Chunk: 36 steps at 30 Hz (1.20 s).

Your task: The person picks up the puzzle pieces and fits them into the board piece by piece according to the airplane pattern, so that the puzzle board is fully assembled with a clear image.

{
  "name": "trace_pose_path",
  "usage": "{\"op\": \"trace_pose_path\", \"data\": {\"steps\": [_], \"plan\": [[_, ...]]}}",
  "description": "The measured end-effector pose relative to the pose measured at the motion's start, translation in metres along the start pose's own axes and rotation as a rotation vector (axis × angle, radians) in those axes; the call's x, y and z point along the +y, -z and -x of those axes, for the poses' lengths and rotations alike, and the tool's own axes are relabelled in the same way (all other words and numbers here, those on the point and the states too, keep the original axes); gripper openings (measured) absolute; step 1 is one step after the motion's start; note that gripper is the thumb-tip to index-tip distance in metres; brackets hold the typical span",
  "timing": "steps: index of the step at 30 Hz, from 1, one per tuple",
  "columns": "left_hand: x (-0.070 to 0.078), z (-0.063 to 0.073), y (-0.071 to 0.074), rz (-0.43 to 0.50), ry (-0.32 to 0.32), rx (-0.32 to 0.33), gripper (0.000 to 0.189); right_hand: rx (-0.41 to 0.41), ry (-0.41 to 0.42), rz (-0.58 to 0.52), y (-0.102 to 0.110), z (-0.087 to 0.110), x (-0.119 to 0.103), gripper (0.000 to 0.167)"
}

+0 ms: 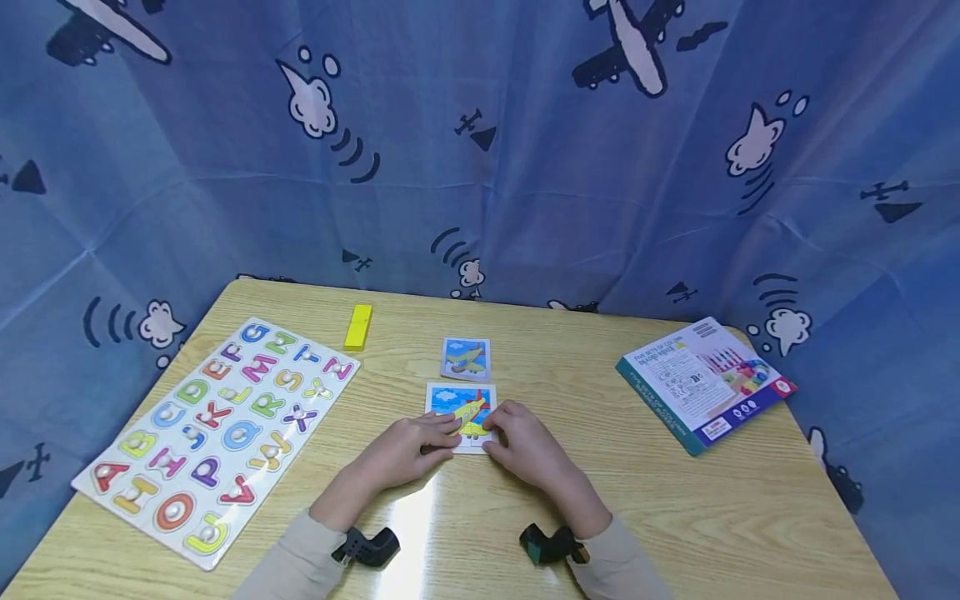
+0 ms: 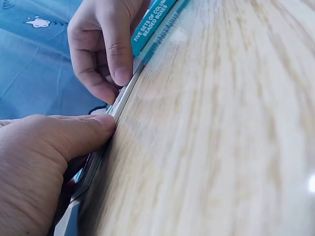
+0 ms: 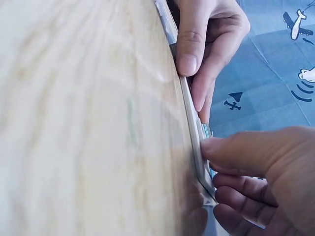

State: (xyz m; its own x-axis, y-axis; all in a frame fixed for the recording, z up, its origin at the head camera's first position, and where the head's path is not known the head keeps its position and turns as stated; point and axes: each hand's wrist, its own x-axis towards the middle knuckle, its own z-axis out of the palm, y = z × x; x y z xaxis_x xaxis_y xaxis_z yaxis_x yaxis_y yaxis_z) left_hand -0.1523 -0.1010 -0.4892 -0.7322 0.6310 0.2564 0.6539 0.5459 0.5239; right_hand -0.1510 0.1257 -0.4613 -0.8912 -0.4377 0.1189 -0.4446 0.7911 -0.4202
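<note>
A small airplane jigsaw puzzle (image 1: 448, 398), with a yellow plane on blue sky and a pale border, lies flat on the table. My left hand (image 1: 411, 450) rests straight fingers across its lower left part, thumb at the near edge. With curled fingers and thumb, my right hand (image 1: 531, 443) grips the puzzle's right side near the lower corner. Both thumbs meet the puzzle's thin near edge in the right wrist view, the left thumb (image 3: 188, 61) and the right thumb (image 3: 219, 147). Just beyond the puzzle lies a smaller card (image 1: 466, 358) with a similar plane.
On the left lies a white alphabet board (image 1: 247, 392) with knobbed letters. A yellow block (image 1: 358, 327) sits near its top corner. To the right is a box (image 1: 701, 383) labelled beaded boxes. A blue airplane-print curtain (image 1: 480, 167) hangs behind the wooden table (image 1: 570, 358).
</note>
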Motion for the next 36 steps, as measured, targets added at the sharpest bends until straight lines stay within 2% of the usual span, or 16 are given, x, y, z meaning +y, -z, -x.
{"op": "trace_pose_path", "data": {"steps": [12,21,24,30,33,36], "plan": [[-0.001,0.001,0.002,-0.001,0.006,-0.013,0.028,0.018,-0.098,-0.118,-0.004,-0.003,-0.002,0.018],[-0.003,0.001,0.001,-0.002,-0.001,-0.008,0.028,0.062,-0.097,-0.065,-0.009,-0.007,-0.006,0.017],[-0.004,0.001,0.000,0.013,0.000,-0.003,0.027,0.051,-0.097,-0.074,-0.008,-0.006,-0.006,0.016],[-0.006,0.002,-0.005,0.050,0.001,0.013,0.027,0.004,-0.146,-0.148,0.004,0.001,0.001,0.023],[-0.007,0.003,-0.006,0.044,-0.012,0.019,0.027,0.007,-0.190,-0.162,0.013,0.006,0.008,0.028],[-0.006,0.007,-0.001,0.057,0.009,0.012,0.029,0.020,-0.210,-0.158,0.025,0.016,0.020,0.032]]}}
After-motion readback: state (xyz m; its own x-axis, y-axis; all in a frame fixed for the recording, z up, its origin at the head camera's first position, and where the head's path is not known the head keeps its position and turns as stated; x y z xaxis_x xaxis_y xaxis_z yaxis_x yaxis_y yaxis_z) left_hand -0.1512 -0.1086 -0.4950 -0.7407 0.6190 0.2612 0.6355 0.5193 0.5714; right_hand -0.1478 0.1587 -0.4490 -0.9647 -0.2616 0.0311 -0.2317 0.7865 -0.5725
